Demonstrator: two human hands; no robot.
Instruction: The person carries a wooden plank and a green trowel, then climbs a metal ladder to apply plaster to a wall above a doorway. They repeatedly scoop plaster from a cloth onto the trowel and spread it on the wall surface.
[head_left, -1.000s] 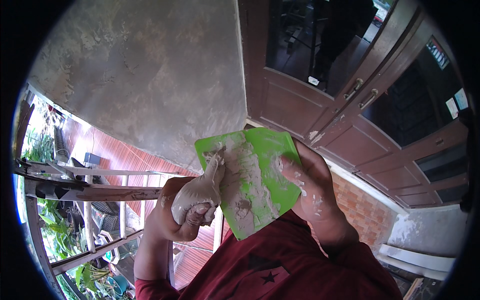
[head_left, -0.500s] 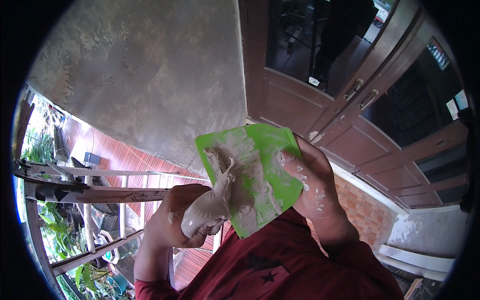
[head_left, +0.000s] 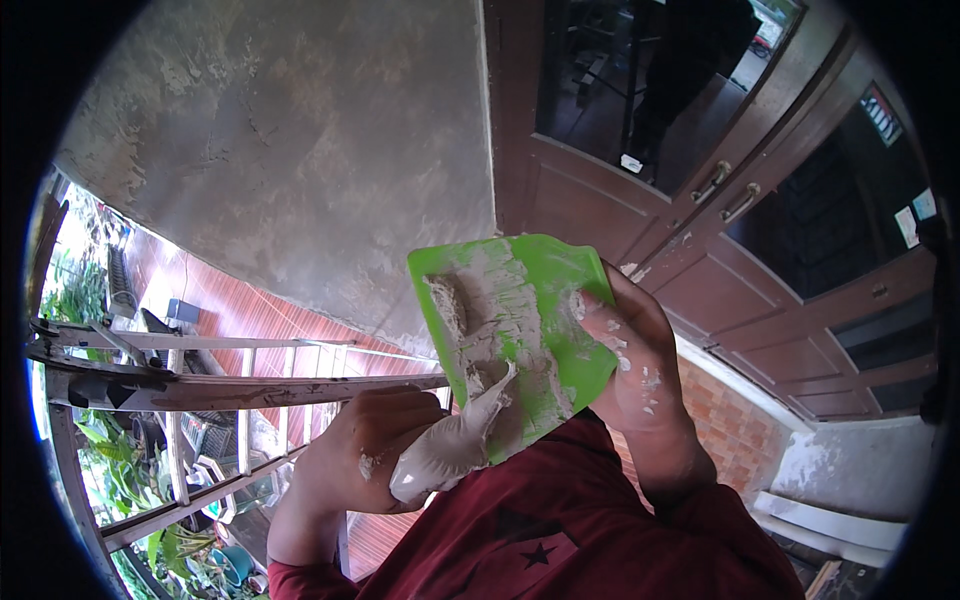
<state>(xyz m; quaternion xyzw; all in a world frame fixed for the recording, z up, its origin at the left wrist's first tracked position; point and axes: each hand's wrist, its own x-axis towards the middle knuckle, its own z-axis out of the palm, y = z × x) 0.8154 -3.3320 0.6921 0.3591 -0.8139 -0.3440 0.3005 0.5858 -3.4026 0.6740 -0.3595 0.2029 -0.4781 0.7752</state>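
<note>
My right hand (head_left: pixel 640 350) is closed on the right edge of a green plastic putty board (head_left: pixel 583 335), thumb on top and fingers underneath. Pale grey-beige putty (head_left: pixel 508 290) is smeared over the board, with a thick ridge near its upper left. At the board's lower left, my left hand (head_left: pixel 375 435) is closed round what looks like a putty scraper (head_left: pixel 450 445). A glossy lump of wet putty coats it, hiding its shape, and its pointed tip overlaps the board. Dried putty spots both hands.
A grey plastered wall (head_left: pixel 300 150) stands ahead at the left. Brown double doors (head_left: pixel 590 195) with dark glass rise at the right. Wooden ladder-like rails (head_left: pixel 230 390) run close beside my left arm. Plants (head_left: pixel 110 460) and red decking (head_left: pixel 240 315) lie below.
The putty board has shifted slightly right in my right hand. My left hand has moved right and a little down, bringing the putty-coated scraper to the board's lower edge.
</note>
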